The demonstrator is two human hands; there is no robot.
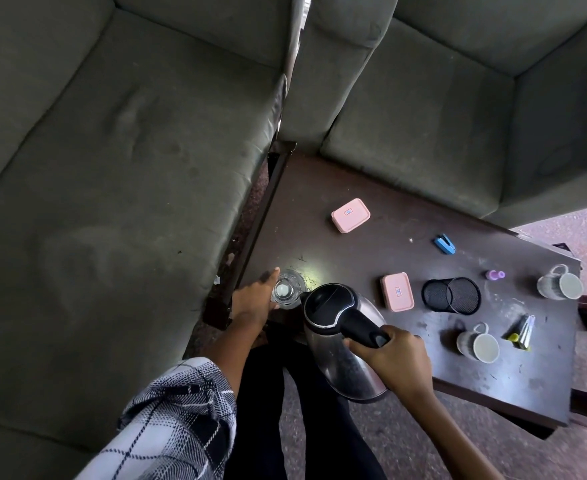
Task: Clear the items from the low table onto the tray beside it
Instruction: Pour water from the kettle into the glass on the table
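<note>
Plaid sleeve (181, 410) in the foreground, a person bends over a low dark tabletop (371, 251) wedged between two grey sofas (112, 168). The right hand (392, 362) is curled tightly round the black handle of a steel kettle (340, 337), which hangs tilted at the near edge, spout toward a clear glass (287, 289) touching it on the left. The left hand (254, 299) lies against that glass with the forefinger stretched straight past its rim; whether the hidden fingers grip it cannot be told. Clearing looks barely begun, and the tray is out of view. The kettle is best brought level before it travels, the lid kept shut, the spout swung away from the glass, and the glass held firmly by its wall, since it stands close to the corner and a nudge could tip it off. Just right of the kettle sits a pink box (397, 292), with a black mesh pen cup (450, 295) on its side further right. A second pink box (350, 215) lies well beyond the kettle. Far right of it are two mugs (479, 342), a blue stapler (444, 243), a small purple bottle (494, 274) and a bundle of pens (522, 332), all well apart, though a rightward swing of the kettle would pass low over the nearer box.
</note>
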